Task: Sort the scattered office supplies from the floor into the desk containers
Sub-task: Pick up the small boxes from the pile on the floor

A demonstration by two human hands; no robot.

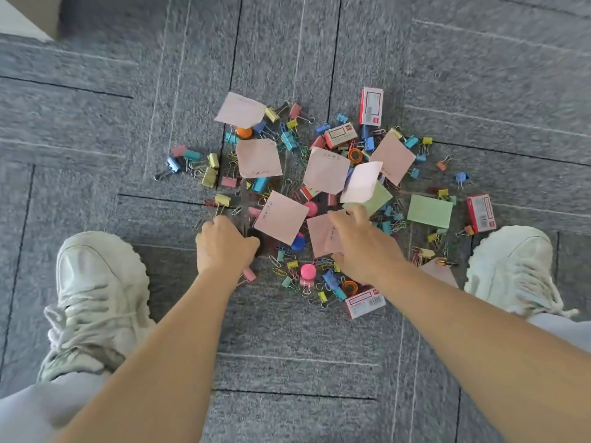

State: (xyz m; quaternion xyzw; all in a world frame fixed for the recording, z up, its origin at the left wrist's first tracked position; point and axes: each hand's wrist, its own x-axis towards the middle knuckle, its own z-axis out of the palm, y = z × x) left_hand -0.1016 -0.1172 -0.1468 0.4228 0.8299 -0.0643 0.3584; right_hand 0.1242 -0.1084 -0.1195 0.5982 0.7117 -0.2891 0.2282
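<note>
Office supplies lie in a heap on the grey carpet: pink sticky notes (258, 158), green sticky notes (430, 211), coloured binder clips (211, 177), paper clips (277, 270), round magnets (308, 270) and red-and-white staple boxes (372, 106). My right hand (361, 244) reaches into the middle of the heap and pinches a pale pink sticky note (361, 182) that stands up off the floor; another pink note (321, 233) lies partly under this hand. My left hand (224, 244) sits at the heap's near left edge with curled fingers. What is inside them is hidden.
My two pale sneakers flank the heap, the left one (99, 292) near left and the right one (515, 266) at the right. More staple boxes lie at the right (480, 213) and near my right forearm (364, 302). Carpet (96, 123) surrounds the heap.
</note>
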